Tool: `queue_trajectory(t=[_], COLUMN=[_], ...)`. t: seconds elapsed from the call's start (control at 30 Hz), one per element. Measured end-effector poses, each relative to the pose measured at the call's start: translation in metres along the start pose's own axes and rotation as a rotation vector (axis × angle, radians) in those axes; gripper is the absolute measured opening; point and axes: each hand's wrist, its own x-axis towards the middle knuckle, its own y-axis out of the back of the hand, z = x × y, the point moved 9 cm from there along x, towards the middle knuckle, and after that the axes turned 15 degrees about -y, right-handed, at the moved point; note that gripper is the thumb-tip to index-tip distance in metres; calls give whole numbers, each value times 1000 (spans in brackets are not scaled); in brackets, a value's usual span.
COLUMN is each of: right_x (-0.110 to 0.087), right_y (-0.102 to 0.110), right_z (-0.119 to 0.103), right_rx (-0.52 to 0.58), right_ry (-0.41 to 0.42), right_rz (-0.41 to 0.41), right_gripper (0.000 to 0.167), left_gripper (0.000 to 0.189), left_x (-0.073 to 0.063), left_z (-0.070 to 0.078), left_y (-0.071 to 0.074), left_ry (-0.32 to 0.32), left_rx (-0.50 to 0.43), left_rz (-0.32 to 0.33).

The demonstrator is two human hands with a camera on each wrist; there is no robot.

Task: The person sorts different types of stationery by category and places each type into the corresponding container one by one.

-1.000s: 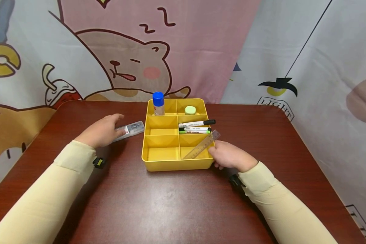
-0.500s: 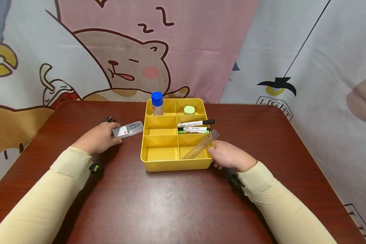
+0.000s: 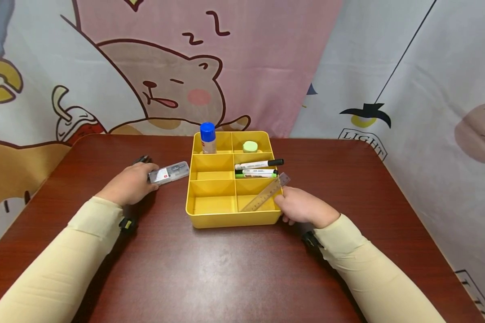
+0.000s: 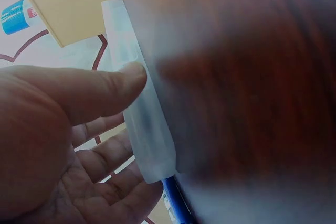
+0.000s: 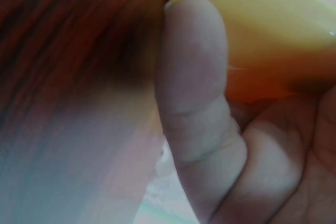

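A clear flat plastic case (image 3: pixel 169 173) with a white label lies on the table, left of a yellow compartment tray (image 3: pixel 230 220). My left hand (image 3: pixel 131 183) holds the case by its left end. In the left wrist view, the thumb (image 4: pixel 118 87) presses one side and the fingers stand behind the other. My right hand (image 3: pixel 305 206) grips the tray's front right wall near the corner. In the tray's right column lie a clear ruler (image 3: pixel 262 196), several markers (image 3: pixel 256 164) and a pale green rounded item (image 3: pixel 250 146). A blue-capped glue stick (image 3: pixel 208 138) stands at its back left.
Dark slim items (image 3: pixel 144 159) lie just behind my left hand, partly hidden. A blue pen-like thing (image 4: pixel 178 200) shows beneath the case in the left wrist view. A printed cloth (image 3: pixel 266 67) hangs behind the reddish-brown table (image 3: pixel 226 273).
My left hand has shifted slightly left along the case to its left end, uncovering the label and the dark items behind. The right hand and tray stay in place.
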Motion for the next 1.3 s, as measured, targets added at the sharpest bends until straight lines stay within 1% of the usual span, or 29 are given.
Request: queue_trajectory(t=[0.23,0.53,0.97,1.3], right_x=[0,0,0,-3], right_y=[0,0,0,1], right_z=[-1,-1,-1,-3], right_rx=[0,0,5,-8], right_ry=[13,12,12,9], right_rz=[-4,-9,-7,10], right_gripper=[27,27,27,28], left_gripper=[55,54,53,51], left_x=[1,1,1,0], left_z=[1,1,2,5], left_y=[0,0,0,0], left_ry=[-6,17,-1,7], left_rx=[18,20,26,22], left_rz=[0,-5,12,15])
